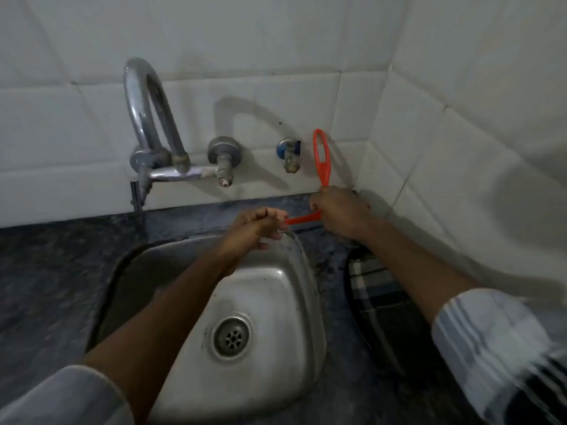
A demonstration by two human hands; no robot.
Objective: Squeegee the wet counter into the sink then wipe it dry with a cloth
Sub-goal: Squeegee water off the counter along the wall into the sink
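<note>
Nearest the camera, two forearms reach forward over a steel sink (276, 302) sunk into a dark speckled worktop (46, 271). Rolled pale sleeves sit at the bottom corners, the right one striped. The basin is bare, with its round drain (232, 337) toward the near side. Its right rim runs close beside a folded checked cloth (374, 289), which lies flat on the worktop to the right of the sink, partly under the right forearm. Between the cloth and the tiled side wall only a narrow strip of worktop shows. Left of the sink the worktop is wider and carries nothing that can be made out.

Farther on, above the back right corner of the sink, the left hand (251, 228) has its grip curled, fingertips pinching the left end of the red blade of the squeegee (320, 167). The right hand (343, 213) is closed around the squeegee where blade and handle meet. The red looped handle stands upright above that fist, in front of the back wall tiles. The blade lies level just over the narrow band of worktop between the sink's back rim and the wall; whether it touches the surface cannot be told.

Beyond, on the tiled back wall, a curved chrome tap (150, 118) stands over the sink's left half, with a second valve (223, 154) and a small blue-capped valve (288, 154) to its right, the last just left of the handle. The two walls meet in a corner right behind the right hand.
</note>
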